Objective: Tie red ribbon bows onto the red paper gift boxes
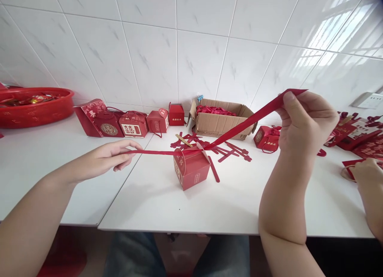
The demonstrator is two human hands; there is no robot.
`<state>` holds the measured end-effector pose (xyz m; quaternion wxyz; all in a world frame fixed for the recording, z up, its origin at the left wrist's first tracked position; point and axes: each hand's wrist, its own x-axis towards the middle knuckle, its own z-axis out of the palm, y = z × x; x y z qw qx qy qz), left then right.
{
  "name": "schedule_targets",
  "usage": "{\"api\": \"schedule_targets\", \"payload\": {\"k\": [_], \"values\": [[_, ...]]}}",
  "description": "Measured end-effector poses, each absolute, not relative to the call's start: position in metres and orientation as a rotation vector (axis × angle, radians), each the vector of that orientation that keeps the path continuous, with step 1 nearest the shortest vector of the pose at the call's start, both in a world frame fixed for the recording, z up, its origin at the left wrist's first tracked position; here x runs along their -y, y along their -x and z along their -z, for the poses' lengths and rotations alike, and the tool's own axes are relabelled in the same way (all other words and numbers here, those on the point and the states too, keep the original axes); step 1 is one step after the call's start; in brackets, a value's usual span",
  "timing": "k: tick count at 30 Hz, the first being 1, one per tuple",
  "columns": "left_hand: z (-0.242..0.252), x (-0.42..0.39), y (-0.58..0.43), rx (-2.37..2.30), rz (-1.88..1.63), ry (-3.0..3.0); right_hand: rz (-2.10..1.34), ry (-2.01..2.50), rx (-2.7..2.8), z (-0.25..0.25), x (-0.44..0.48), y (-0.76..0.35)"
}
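Note:
A red ribbon (242, 127) runs through the top of a small red gift box (194, 171) on the white table. To the left of the box, my left hand (115, 155) pinches one end of the ribbon, which is stretched almost level. Higher up on the right, my right hand (305, 119) grips the other end between thumb and fingers, and that stretch slants upward. The box stands upright with its two rounded top flaps raised. Behind it and to its right lie several loose dark red strips (230, 151), a few with flower-shaped ends.
At the back stands a cardboard box (221, 123) full of red ribbons. Several finished red boxes (134, 124) line the wall, left of it. A red plastic basin (36, 109) holds wrapped items. Another person's hand (369, 171) works at the right edge near more red boxes.

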<state>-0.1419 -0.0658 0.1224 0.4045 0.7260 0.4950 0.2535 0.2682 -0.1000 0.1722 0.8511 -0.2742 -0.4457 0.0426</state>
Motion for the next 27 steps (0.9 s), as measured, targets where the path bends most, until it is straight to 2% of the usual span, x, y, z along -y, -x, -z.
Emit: {"api": "schedule_targets", "payload": {"k": [11, 19, 27], "values": [[-0.132, 0.057, 0.117, -0.761, -1.391, -1.484, -0.076, 0.781, 1.011, -0.168, 0.092, -0.271], [-0.155, 0.061, 0.083, -0.363, -1.359, -1.089, -0.18, 0.891, 1.111, -0.164, 0.087, -0.264], [-0.179, 0.069, 0.073, -0.464, -1.402, -1.139, -0.318, 0.923, 1.187, -0.154, 0.071, -0.259]]}}
